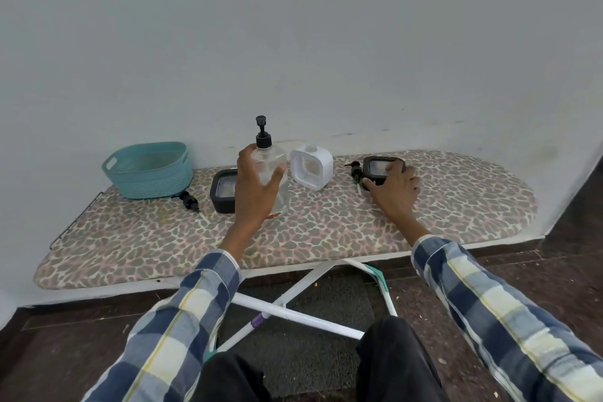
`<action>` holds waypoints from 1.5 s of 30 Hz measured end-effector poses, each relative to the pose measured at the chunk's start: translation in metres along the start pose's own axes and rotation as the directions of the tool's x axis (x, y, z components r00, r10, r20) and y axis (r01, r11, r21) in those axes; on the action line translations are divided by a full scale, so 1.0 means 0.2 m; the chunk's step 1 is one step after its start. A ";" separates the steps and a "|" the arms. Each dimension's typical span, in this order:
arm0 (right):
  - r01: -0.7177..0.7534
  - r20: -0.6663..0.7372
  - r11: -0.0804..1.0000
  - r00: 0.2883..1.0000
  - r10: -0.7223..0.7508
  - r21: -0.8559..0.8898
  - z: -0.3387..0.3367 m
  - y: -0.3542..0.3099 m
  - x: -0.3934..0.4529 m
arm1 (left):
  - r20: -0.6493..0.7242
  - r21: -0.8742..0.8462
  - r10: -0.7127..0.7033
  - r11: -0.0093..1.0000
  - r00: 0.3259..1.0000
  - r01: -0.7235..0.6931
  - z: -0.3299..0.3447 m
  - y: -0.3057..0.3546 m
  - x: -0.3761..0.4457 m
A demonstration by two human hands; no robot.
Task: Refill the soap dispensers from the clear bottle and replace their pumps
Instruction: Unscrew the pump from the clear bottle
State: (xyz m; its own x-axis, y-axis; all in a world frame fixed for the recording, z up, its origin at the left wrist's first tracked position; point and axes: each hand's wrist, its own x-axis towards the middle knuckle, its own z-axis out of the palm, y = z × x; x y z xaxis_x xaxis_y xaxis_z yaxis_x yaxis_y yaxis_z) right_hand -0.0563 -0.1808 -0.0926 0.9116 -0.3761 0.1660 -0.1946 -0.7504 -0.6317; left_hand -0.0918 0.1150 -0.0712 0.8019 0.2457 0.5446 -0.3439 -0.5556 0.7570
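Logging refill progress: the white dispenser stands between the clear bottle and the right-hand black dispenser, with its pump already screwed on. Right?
Not quite. In the head view the white dispenser does stand between the clear bottle and the right-hand black dispenser, but its neck is bare: no pump is on it.

teal basket (148,170), leopard-print board cover (326,225), plaid sleeves (182,313)

Head-worn view, forward and downward

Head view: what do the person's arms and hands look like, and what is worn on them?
Both arms wear long checked shirt sleeves in navy, pale blue and cream with thin yellow lines, cuffs at the wrists. The left hand and right hand are bare: no gloves, rings or watch visible.
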 end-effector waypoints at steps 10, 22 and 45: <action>0.430 -0.148 0.817 0.902 -0.405 0.384 -0.04 -0.40 -0.15 | -0.010 -0.092 -0.027 0.995 1.000 0.026 -0.03 0.04 0.01; 0.396 -0.100 0.647 0.890 -0.444 0.651 0.02 -0.94 -0.38 | 0.008 0.030 -0.016 0.999 1.000 0.016 -0.03 0.09 0.07; 0.245 0.149 0.575 0.820 -0.552 0.781 0.09 -0.91 -0.25 | -0.022 -0.008 -0.043 0.999 0.999 0.043 -0.05 0.04 0.11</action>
State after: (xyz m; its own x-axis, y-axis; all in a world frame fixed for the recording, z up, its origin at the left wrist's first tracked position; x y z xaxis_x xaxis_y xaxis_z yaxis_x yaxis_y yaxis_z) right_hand -0.0599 -0.0149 0.0002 0.9092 0.1868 0.3721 0.3943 -0.0989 -0.9137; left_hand -0.0829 0.1240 -0.0490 0.8052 0.2869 0.5190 -0.3129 -0.5379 0.7828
